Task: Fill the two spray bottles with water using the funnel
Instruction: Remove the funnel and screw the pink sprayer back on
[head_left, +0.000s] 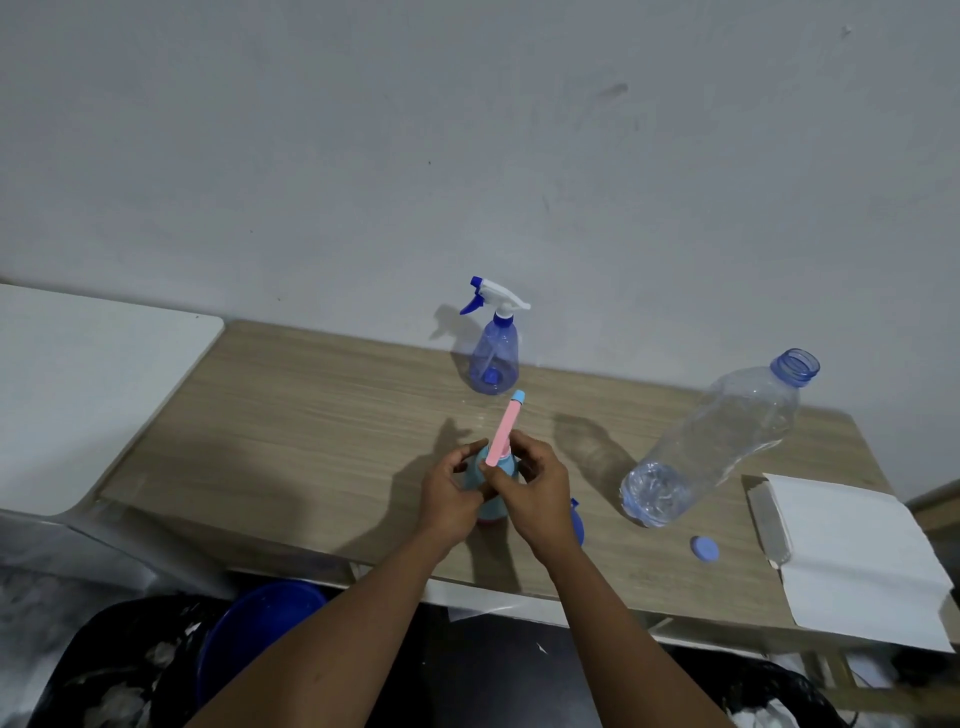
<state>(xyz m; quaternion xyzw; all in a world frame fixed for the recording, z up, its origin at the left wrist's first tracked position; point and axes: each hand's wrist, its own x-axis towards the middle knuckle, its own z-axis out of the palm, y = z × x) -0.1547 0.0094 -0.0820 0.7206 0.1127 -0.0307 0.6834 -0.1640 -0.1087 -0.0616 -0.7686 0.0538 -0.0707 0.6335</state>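
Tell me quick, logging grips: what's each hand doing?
Left hand: closed around the light blue bottle.
Right hand: closed on its pink spray top.

Your light-blue spray bottle with its pink nozzle stands at the table's front — the clear blue trigger sprayer stands upright behind it, near the wall.

Both forearms and hands, left hand and right hand, are bare, unsleeved, without jewellery.

Both hands gripping light-blue bottle, wooden table
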